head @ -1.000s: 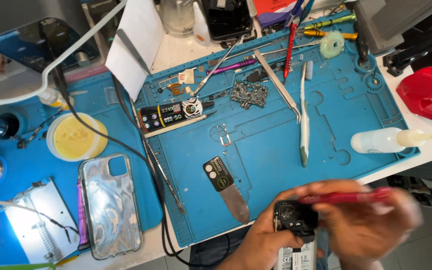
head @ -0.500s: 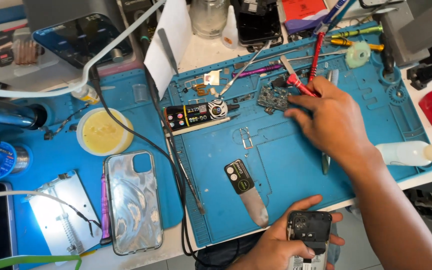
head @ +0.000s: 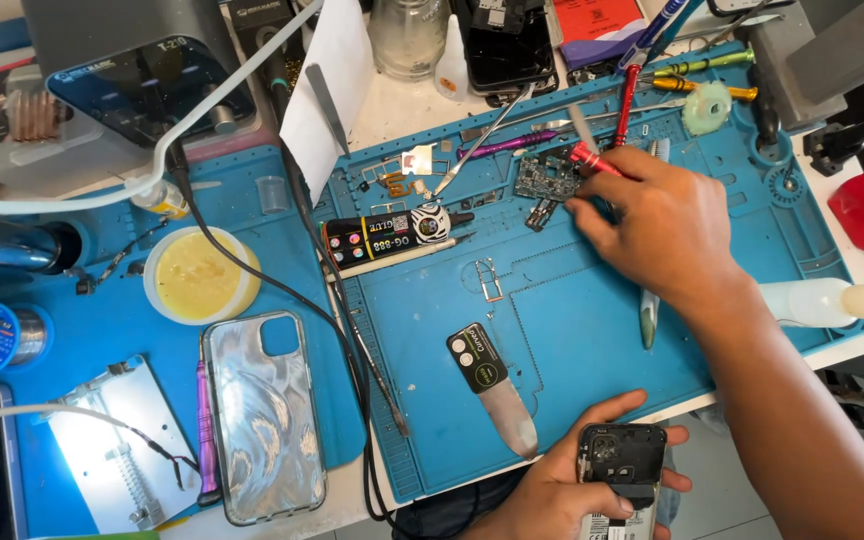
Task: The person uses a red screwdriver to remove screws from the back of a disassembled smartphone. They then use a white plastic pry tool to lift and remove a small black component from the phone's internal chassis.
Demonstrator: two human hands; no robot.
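Blue mat (head: 592, 330) fills my view, and I place everything against it. Off its left edge lies a clear phone case (head: 264, 415), with a yellow tub (head: 199, 275) above that. On the mat's upper left sits a black glue tube (head: 382, 237); a flat pry tool (head: 492, 388) lies near its front edge. Just past that front edge my left hand (head: 577, 490) is curled shut around an opened phone (head: 620, 470), back side up. At the mat's upper middle my right hand (head: 657, 225) is closed on a red screwdriver (head: 592, 158), fingertips just beside a small circuit board (head: 544, 180).
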